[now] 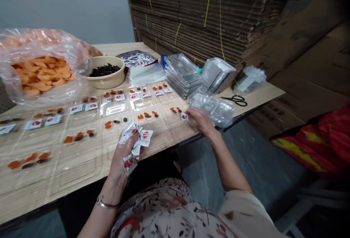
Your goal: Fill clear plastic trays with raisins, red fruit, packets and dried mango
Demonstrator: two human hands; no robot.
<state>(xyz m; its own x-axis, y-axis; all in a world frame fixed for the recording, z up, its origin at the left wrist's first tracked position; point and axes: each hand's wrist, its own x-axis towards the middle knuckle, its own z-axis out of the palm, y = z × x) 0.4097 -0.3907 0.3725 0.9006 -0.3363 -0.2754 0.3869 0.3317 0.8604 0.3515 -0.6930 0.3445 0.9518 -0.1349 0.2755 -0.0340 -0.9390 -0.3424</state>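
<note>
My left hand [126, 154] is closed around a bunch of small white sachets [146, 138] with red pictures, held above the table's front edge. Farther right, my right hand [201, 120] has its fingertips pinched on a single sachet [185, 116] at the near right clear plastic tray [175, 121]. Beside that sachet lie orange and dark dried fruit pieces [175, 110]. Clear trays spread in two rows over the table, each with orange and dark pieces. Pairs of sachets [83, 107] lie in the far-row trays; those in the near row beside my left hand hold only fruit.
A bag of orange slices [43, 72] and a cream bowl of dark fruit [106, 81] stand at the back left, near a tray of sachets [139, 59]. Stacked clear containers [183, 73], black scissors [236, 100] and plastic packaging [213, 108] are to the right. Flattened cardboard [191, 15] rises behind.
</note>
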